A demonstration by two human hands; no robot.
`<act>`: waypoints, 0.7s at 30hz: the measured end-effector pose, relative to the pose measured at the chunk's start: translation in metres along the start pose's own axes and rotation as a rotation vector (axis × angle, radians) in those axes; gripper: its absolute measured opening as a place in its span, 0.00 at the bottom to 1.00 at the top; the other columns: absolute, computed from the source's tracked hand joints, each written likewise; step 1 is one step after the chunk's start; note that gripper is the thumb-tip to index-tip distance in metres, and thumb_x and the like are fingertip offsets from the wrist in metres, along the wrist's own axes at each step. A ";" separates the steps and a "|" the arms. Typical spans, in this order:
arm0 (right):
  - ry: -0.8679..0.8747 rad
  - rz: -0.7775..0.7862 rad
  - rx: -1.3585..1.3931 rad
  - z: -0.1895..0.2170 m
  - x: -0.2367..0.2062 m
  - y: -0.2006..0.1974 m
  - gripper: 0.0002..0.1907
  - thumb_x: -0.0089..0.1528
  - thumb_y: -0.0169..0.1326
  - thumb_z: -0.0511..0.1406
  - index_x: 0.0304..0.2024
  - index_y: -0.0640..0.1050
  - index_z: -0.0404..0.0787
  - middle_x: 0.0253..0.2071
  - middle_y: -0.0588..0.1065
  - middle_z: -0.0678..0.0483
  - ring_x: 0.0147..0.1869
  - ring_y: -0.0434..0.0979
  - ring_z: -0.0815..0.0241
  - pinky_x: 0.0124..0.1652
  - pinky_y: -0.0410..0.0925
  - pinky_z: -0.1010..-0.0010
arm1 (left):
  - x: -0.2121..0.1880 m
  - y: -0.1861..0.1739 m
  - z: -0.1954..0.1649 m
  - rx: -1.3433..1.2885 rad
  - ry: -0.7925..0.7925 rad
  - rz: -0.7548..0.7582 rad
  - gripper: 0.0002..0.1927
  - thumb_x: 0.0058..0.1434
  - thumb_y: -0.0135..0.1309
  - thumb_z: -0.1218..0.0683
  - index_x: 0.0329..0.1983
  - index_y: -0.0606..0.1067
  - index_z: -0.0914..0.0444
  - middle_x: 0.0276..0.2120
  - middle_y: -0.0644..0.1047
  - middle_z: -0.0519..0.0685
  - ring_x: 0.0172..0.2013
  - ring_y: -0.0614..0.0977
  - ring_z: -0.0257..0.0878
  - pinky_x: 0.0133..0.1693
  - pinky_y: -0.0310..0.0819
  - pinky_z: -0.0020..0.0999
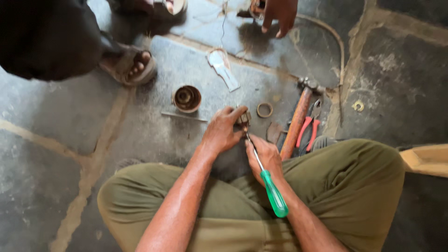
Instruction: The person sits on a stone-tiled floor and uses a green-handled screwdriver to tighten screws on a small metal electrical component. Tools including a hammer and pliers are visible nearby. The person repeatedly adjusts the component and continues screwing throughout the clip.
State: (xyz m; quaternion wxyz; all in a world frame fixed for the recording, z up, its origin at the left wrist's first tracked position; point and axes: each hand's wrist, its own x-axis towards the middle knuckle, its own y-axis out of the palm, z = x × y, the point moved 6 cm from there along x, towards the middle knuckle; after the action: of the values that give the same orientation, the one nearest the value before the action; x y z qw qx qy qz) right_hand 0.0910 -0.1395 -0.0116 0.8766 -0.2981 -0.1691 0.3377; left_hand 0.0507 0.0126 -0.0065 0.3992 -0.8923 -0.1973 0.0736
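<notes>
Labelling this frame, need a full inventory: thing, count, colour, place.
small metal part: 1, dark, gripped by left hand
screwdriver: 1, green handle, right hand, tip at the part
hammer: 1, orange-brown handle, floor right
pliers: 1, red grips, beside hammer
round cup-shaped part: 1, rusty, floor centre
ring: 1, brownish, floor
flat pale piece: 1, white, floor
washer: 1, yellowish, far right
other person's hand: 1, top
sandalled foot: 1, top left
left hand: 1
right hand: 1

white flat blister package [223,70], on stone floor [46,116], above metal cup [187,98]
</notes>
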 end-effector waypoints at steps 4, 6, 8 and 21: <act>0.015 -0.031 0.052 0.001 -0.001 -0.002 0.15 0.66 0.52 0.37 0.50 0.80 0.34 0.40 0.80 0.38 0.45 0.81 0.36 0.44 0.71 0.53 | 0.001 -0.003 -0.002 0.006 0.022 -0.009 0.32 0.51 0.65 0.53 0.61 0.73 0.53 0.45 0.76 0.57 0.47 0.78 0.61 0.48 0.73 0.53; 0.002 -0.018 0.047 0.001 -0.001 -0.001 0.15 0.67 0.52 0.37 0.50 0.79 0.34 0.41 0.80 0.38 0.45 0.81 0.36 0.44 0.71 0.52 | 0.000 -0.003 -0.003 0.011 0.046 -0.026 0.31 0.51 0.65 0.54 0.61 0.73 0.54 0.45 0.77 0.58 0.47 0.78 0.61 0.48 0.74 0.53; 0.015 -0.022 0.051 -0.001 -0.002 -0.001 0.15 0.66 0.52 0.38 0.49 0.80 0.34 0.41 0.80 0.38 0.45 0.81 0.37 0.44 0.71 0.53 | 0.000 0.000 0.001 0.004 0.008 0.004 0.31 0.51 0.65 0.53 0.61 0.73 0.53 0.44 0.76 0.58 0.47 0.78 0.61 0.48 0.73 0.53; 0.077 -0.027 0.033 -0.001 0.000 -0.003 0.16 0.67 0.51 0.40 0.50 0.80 0.37 0.42 0.80 0.38 0.47 0.80 0.35 0.44 0.71 0.52 | 0.000 0.006 0.007 -0.002 0.011 -0.019 0.33 0.52 0.64 0.53 0.63 0.73 0.54 0.47 0.77 0.58 0.49 0.78 0.60 0.50 0.74 0.52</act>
State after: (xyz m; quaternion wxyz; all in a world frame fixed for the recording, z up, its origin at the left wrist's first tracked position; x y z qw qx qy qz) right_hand 0.0932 -0.1418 -0.0105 0.8918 -0.2941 -0.1335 0.3169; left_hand 0.0504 0.0131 -0.0156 0.4000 -0.8913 -0.2036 0.0650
